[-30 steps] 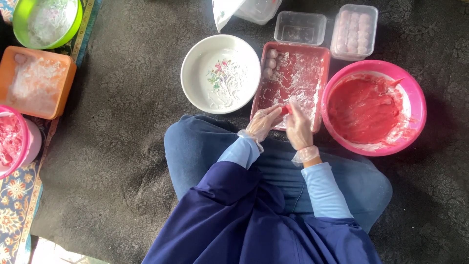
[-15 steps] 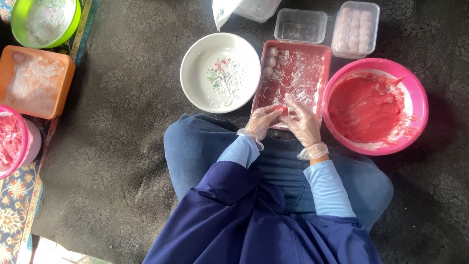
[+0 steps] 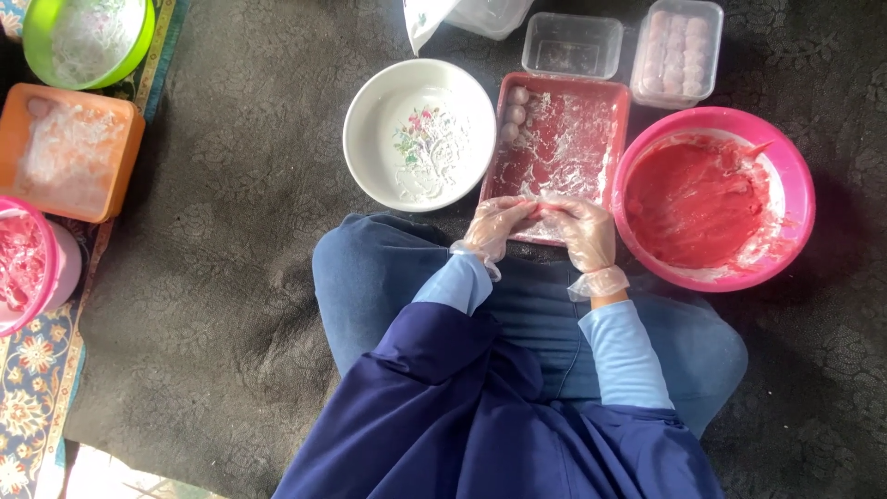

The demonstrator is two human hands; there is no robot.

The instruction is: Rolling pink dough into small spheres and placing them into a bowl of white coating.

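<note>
Left hand [image 3: 494, 225] and right hand [image 3: 582, 229], gloved, cupping together, fingers closing narrow over small floured piece, barely showing, at near edge of red tray [image 3: 591, 125], frame centre; flour catching crumbs. Pink bowl [image 3: 795, 185] sitting right.

A dark grey carpet [image 3: 231, 231] with a faint embossed floral pattern covered the floor. Along its left edge lay a blue patterned rug [image 3: 32, 388] with orange flowers. Bright sunlight fell from the upper left, casting sharp shadows.
</note>
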